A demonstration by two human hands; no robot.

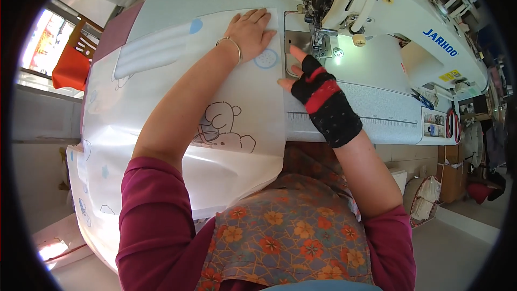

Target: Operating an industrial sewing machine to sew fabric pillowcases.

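Observation:
A large white sheet [172, 89], printed with bear outlines and blue shapes, covers the left of the sewing table and drapes over its front edge. My left hand [249, 31] lies flat on it near its far right corner, fingers stretched out, with a bracelet at the wrist. My right hand [320, 89], in a black and red fingerless glove, is just right of the sheet's edge, fingers apart and holding nothing. Beyond its fingertips stands the presser foot [322, 46] of the sewing machine [371, 2]. Contact between the right fingertips and the table cannot be told.
A folded strip [151, 54] lies toward the far left of the sheet. Right of the machine bed are thread snips [423, 98], red-handled scissors [453, 125] and a small parts tray [433, 122]. A ruler scale [355, 117] runs along the front. An orange-draped chair [71, 67] stands left.

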